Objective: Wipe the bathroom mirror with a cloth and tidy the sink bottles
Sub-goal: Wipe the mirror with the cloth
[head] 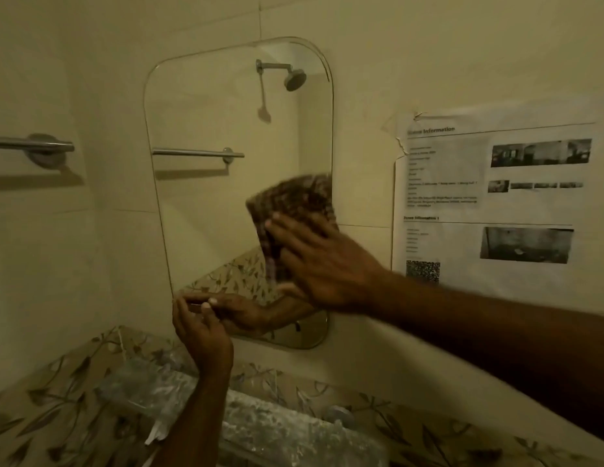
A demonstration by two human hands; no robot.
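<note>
Cream-tiled bathroom wall point(428, 62) carries a frameless rounded rectangular mirror point(226, 197). Right hand point(327, 261), fingers straight and spread, presses a dark checked cloth point(293, 197) flat against its lower right glass. Left hand point(202, 328) curls its fingers at the lower left edge; I cannot tell whether they grip it.

Glossy glass mirror point(209, 214), coarse woven cloth point(293, 197), shiny metal rail point(30, 143), creased paper notice point(462, 197)

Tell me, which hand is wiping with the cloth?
The right hand, fingers spread flat, pressing the checked cloth against the mirror. The left hand carries no cloth; it only touches the mirror's lower left edge.
</note>
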